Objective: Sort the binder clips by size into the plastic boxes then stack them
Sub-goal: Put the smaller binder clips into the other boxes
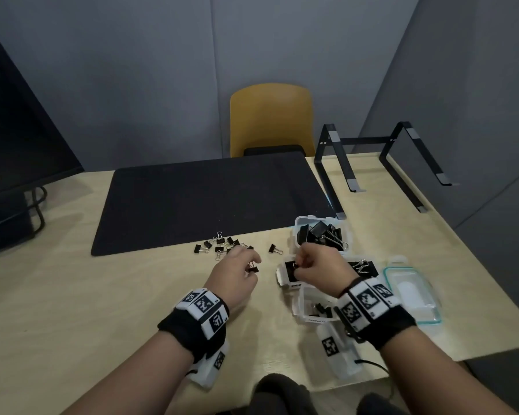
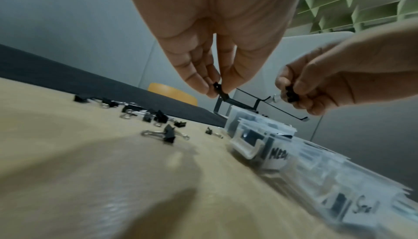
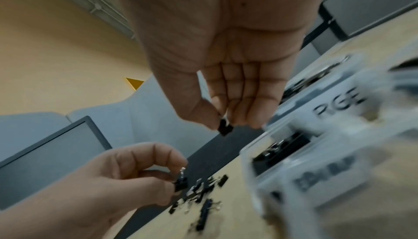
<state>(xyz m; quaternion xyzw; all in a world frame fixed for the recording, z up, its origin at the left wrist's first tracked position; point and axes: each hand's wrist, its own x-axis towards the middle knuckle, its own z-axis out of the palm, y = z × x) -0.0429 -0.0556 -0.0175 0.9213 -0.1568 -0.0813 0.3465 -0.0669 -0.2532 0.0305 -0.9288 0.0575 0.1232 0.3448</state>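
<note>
Small black binder clips [image 1: 222,245] lie scattered at the mat's near edge, with one apart [image 1: 274,249]. My left hand [image 1: 251,267] pinches a small clip [image 2: 218,88] just above the table, right of the pile. My right hand [image 1: 296,266] pinches another small clip [image 3: 225,129] over the clear medium box [image 2: 278,155], which it partly hides. The large box [image 1: 300,223] behind holds big clips. The small box [image 1: 304,307] sits nearest me and holds a few clips.
A black desk mat [image 1: 207,199] covers the table's middle. A teal-rimmed lid [image 1: 414,295] lies right of the boxes, near the table's right edge. A laptop stand [image 1: 381,163] stands back right, a monitor [image 1: 18,139] at left, and a yellow chair [image 1: 270,118] beyond the table.
</note>
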